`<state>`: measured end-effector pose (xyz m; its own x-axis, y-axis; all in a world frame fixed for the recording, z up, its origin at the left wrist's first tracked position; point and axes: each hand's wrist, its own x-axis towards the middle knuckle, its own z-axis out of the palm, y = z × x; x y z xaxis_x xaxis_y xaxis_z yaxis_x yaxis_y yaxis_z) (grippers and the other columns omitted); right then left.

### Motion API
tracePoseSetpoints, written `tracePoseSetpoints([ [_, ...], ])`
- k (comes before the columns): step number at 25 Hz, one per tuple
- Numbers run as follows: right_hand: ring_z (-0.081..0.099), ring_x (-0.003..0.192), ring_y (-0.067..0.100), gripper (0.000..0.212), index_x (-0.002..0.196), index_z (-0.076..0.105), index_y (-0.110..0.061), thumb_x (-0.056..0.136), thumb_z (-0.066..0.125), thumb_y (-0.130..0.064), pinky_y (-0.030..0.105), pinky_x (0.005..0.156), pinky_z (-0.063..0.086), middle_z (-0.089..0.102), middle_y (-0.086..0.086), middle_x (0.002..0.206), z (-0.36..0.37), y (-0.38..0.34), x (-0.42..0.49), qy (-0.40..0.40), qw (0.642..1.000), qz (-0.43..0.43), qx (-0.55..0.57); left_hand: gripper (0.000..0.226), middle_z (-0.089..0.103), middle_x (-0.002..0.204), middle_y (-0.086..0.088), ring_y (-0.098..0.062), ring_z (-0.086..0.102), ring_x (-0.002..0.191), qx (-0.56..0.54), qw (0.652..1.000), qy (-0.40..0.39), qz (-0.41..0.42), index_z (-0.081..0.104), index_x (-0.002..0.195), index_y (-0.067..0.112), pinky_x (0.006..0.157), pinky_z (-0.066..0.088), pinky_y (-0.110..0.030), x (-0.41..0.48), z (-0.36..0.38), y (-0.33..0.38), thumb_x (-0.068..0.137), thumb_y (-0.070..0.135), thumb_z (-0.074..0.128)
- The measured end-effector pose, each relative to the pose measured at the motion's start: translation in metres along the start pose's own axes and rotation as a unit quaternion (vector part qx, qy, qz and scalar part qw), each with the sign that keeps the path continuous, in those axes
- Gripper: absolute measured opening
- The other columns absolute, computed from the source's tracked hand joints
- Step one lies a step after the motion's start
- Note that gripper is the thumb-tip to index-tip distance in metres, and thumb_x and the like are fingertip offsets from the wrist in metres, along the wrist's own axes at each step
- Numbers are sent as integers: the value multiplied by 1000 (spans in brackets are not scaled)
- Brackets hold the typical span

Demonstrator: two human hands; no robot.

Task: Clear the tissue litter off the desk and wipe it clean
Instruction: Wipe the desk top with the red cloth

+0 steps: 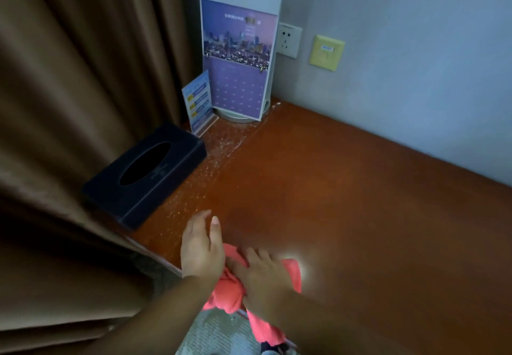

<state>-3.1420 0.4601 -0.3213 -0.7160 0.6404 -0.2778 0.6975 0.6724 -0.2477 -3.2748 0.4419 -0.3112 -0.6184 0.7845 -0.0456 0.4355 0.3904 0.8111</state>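
Observation:
A pink cloth lies bunched at the near edge of the reddish-brown wooden desk, part of it hanging down over the edge. My right hand lies on top of the cloth with fingers spread and pressed into it. My left hand hovers just left of it with fingers relaxed and straight, holding nothing. A dark tissue box with an oval slot sits at the desk's left edge. No tissue litter shows on the desk.
A purple standing calendar and a small blue card stand in the far left corner. Brown curtains hang along the left. A wall socket and a yellow plate are on the grey wall.

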Motion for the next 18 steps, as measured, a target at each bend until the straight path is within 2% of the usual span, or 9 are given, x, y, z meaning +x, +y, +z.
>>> tracePoseSetpoints([
  [2,47,109,31,64,138,31,-36,79,55,-31,43,90,42,45,6,127,-12,14,31,8,999,-7,36,63,51,134,-10,-25,44,127,49,999,17,12,52,128,7,108,34,-41,15,9,-1,89,49,25],
  [4,40,116,33,63,142,27,-35,84,48,-21,44,95,36,39,7,133,-23,37,62,42,998,6,47,74,49,136,-14,-27,41,129,106,994,31,25,51,129,6,111,30,-43,29,20,-5,85,55,18],
  [7,40,116,33,62,142,30,-35,85,49,-22,41,94,36,38,6,134,-46,80,110,65,996,27,51,79,38,146,-11,-25,28,138,150,989,16,6,39,140,13,116,16,-38,43,52,2,82,59,12],
  [11,42,114,31,62,141,32,-36,84,53,-23,41,91,39,41,6,128,-74,137,163,83,991,94,44,80,11,157,0,-14,5,145,163,986,-29,-16,6,150,19,117,1,-31,74,111,29,82,61,9],
  [14,42,115,31,64,141,32,-36,82,55,-23,41,92,39,42,5,125,-89,179,190,95,985,129,66,72,-3,158,2,-13,-9,145,215,975,-46,-23,-11,148,20,114,-9,-30,105,152,52,88,54,11],
  [18,41,116,32,66,141,33,-36,82,59,-25,42,92,40,40,6,125,-112,241,221,113,971,181,107,77,-15,157,4,-8,-24,138,295,952,-76,-20,-31,133,21,114,-11,-35,135,201,82,69,61,-17],
])
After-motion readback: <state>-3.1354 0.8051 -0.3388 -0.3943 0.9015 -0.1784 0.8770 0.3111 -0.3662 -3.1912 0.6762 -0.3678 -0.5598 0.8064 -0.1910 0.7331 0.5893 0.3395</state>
